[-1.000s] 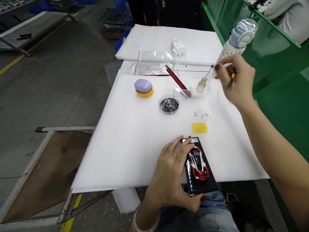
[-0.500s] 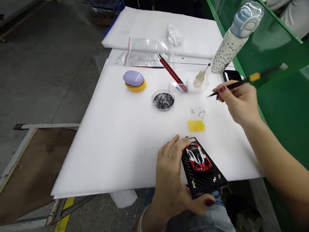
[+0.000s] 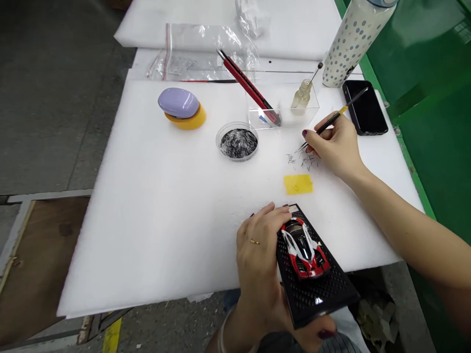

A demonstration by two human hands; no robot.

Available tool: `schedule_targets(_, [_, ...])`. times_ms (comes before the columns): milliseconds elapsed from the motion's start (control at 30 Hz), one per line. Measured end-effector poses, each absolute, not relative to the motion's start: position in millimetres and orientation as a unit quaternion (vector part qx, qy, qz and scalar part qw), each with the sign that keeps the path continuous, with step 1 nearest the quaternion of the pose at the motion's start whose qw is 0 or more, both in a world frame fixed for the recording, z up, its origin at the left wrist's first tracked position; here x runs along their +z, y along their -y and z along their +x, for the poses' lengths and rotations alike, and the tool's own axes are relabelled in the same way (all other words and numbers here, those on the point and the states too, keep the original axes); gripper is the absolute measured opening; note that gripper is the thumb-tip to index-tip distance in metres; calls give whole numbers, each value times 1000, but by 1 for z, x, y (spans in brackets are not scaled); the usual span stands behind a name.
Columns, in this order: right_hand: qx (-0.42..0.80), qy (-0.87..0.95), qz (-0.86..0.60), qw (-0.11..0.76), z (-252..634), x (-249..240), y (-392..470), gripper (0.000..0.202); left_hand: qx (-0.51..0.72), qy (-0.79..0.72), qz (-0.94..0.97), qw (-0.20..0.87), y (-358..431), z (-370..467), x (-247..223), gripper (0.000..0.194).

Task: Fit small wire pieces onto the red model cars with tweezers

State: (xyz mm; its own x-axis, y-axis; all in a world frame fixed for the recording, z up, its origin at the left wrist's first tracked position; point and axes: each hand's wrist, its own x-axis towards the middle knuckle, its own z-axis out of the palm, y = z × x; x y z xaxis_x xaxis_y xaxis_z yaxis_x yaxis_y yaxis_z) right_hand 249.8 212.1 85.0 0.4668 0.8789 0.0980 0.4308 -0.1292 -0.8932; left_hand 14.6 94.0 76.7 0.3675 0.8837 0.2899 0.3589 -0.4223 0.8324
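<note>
My left hand (image 3: 259, 260) grips a black textured display base (image 3: 320, 294) along its left side, thumb under the near end. On that base sits a red and white model car (image 3: 306, 249). In my right hand (image 3: 336, 144) is a slim pair of black tweezers (image 3: 328, 122) with a yellow band, held like a pen. Their tips point down at the scattered thin black bits (image 3: 304, 161) on the white foam sheet (image 3: 165, 206); whether they touch one, I cannot tell. A small yellow piece (image 3: 298, 184) lies just nearer to me.
A round clear dish (image 3: 238, 142) holds many fine black strands. Behind it, a clear tray (image 3: 263, 122) holds a red cutter (image 3: 250, 88) and a small glass bottle (image 3: 301, 97). A purple and yellow case (image 3: 180, 104), plastic bag (image 3: 206, 51), phone (image 3: 366, 108) and dotted bottle (image 3: 355, 44) stand around.
My right hand has moved left and down, bringing the tweezers' tips to the black bits. The base is tilted slightly differently in my left hand. The view has shifted, showing more of the phone.
</note>
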Motion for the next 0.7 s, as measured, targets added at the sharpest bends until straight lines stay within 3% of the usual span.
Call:
schedule_targets(333, [247,449,-704,492,250,82,-213,32,385,-401,757,344,-94,14,78,34])
schedule_targets(700, [320,445,-568,614,241,109,-165,39,395,-396,753,345,-94,16,78,46])
